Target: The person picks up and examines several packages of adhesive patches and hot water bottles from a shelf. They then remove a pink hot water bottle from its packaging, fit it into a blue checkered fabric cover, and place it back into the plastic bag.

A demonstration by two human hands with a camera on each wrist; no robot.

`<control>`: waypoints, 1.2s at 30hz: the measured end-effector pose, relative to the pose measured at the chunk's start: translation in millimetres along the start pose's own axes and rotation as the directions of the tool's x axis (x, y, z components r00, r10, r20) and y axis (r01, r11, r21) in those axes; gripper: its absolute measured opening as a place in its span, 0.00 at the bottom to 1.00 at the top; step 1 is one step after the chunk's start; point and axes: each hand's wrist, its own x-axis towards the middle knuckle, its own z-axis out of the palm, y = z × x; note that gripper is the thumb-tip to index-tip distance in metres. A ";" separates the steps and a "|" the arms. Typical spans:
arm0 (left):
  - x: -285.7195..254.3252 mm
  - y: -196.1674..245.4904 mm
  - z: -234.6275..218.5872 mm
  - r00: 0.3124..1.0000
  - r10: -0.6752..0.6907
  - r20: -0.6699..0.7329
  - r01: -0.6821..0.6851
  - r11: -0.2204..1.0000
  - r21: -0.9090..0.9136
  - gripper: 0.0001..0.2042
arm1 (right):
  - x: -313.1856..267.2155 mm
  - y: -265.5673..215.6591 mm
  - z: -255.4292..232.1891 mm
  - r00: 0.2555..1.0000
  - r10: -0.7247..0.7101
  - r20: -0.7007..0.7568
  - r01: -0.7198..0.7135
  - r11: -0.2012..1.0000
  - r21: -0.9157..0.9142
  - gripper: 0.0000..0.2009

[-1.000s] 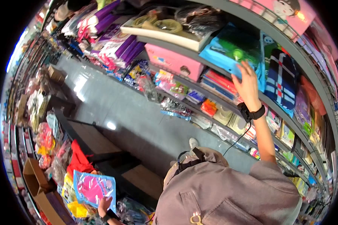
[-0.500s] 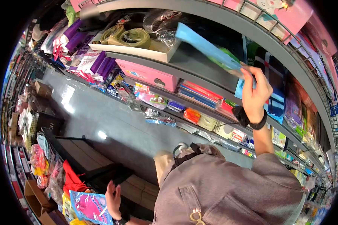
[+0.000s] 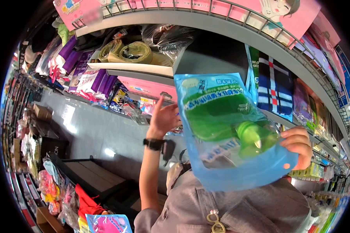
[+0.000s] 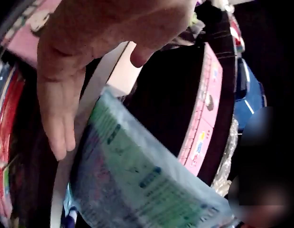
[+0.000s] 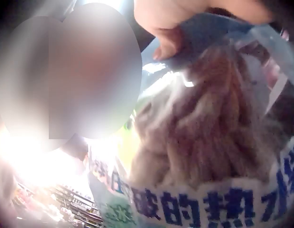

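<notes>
A green hot water bottle [image 3: 221, 118] with a light green neck lies inside a clear and blue plastic packet [image 3: 210, 174]. My right hand [image 3: 298, 145] grips the packet by its right edge, holding it up in front of my chest. The right wrist view shows the fingers [image 5: 168, 42] at the packet's top and blue printed characters on its face. My left hand [image 3: 164, 120] is raised at the packet's left edge. In the left wrist view its fingers [image 4: 61, 118] extend straight beside the packet's printed back.
A shelf holds a white tray [image 3: 144, 65] of coiled belts, a pink box [image 3: 146, 87] and plaid packaged cloth [image 3: 275, 87]. A wire rail [image 3: 221, 11] runs above. At lower left lie another blue packet with a pink item [image 3: 109, 225], a red cloth [image 3: 87, 202] and black bins [image 3: 85, 173].
My right hand has taken the green hot water bottle's packet off the shelf and brought it towards me. The left hand has left the pink item's packet and risen beside this one.
</notes>
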 end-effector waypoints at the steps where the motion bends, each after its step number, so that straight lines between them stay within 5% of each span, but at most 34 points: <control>1: 14.5 -3.8 12.3 0.999 0.030 -0.038 -0.030 0.999 -0.009 0.32 | -4.6 5.1 -11.9 0.999 0.021 0.048 -0.024 0.999 0.049 0.17; 2: 27.9 -11.8 25.6 0.995 0.058 -0.078 -0.059 0.998 -0.013 0.31 | -11.2 11.2 -24.4 0.995 0.042 0.093 -0.051 0.994 0.097 0.20; 3: 37.8 -19.6 23.2 0.975 0.186 -0.125 -0.174 0.979 0.103 0.31 | -26.1 16.7 -21.9 0.991 0.103 -0.084 -0.091 0.986 0.140 0.24; 5: 47.1 -31.2 31.8 0.983 0.177 0.049 -0.173 0.981 -0.086 0.33 | -28.6 13.5 -11.2 0.919 0.328 -0.220 -0.265 0.925 0.274 0.15; 7: 49.0 -50.5 55.1 0.961 0.197 0.194 -0.137 0.948 -0.287 0.39 | -31.4 15.1 -2.8 0.875 0.400 -0.273 -0.280 0.877 0.390 0.14; 10: 45.2 -68.4 32.0 0.975 0.159 0.156 -0.097 0.934 -0.345 0.43 | -40.1 17.5 -0.9 0.830 0.484 -0.277 -0.274 0.786 0.554 0.12; 12: 45.2 -71.4 18.6 0.980 0.016 0.197 0.026 0.978 -0.208 0.44 | -46.1 22.6 0.3 0.788 0.551 -0.275 -0.246 0.691 0.680 0.11; 13: 46.8 -77.6 21.1 1.000 0.002 0.017 0.003 0.961 -0.275 0.46 | -49.2 28.1 -2.1 0.769 0.579 -0.270 -0.219 0.636 0.740 0.11; 18: 37.2 -84.7 -37.5 0.959 0.209 -0.193 -0.187 0.974 0.127 0.24 | -61.3 74.5 -16.7 0.712 0.677 -0.187 0.082 0.185 0.979 0.10; 21: 23.8 -81.6 -19.9 0.983 0.179 0.053 -0.172 0.978 -0.115 0.26 | -71.7 117.4 -23.6 0.705 0.704 -0.092 0.258 -0.134 0.957 0.10; 24: -4.4 -91.2 -10.8 0.962 0.174 -0.209 -0.124 0.965 0.233 0.27 | -82.8 152.8 -14.3 0.715 0.699 -0.010 0.360 -0.356 0.863 0.11; 26: -14.2 -101.9 5.4 0.830 0.255 -0.496 -0.026 0.906 0.422 0.26 | -92.3 171.2 0.3 0.684 0.727 0.061 0.380 -0.427 0.821 0.09; 28: -29.3 -109.2 27.0 0.716 0.376 -0.588 -0.096 0.888 0.451 0.24 | -106.8 178.9 23.6 0.598 0.776 0.199 0.313 -0.455 0.833 0.06; 29: -47.4 -114.3 21.1 0.606 0.491 -0.626 -0.108 0.830 0.546 0.22 | -113.0 179.4 36.2 0.541 0.792 0.282 0.258 -0.476 0.841 0.05; 34: -130.8 -150.4 45.6 0.140 0.839 -0.525 -0.479 0.522 0.706 0.24 | -141.3 134.8 89.6 0.266 0.658 0.705 -0.082 -0.713 0.696 0.12; 36: -160.5 -167.3 64.6 0.048 0.888 -0.457 -0.549 0.406 0.730 0.25 | -149.3 104.9 107.5 0.208 0.514 0.832 -0.193 -0.813 0.550 0.16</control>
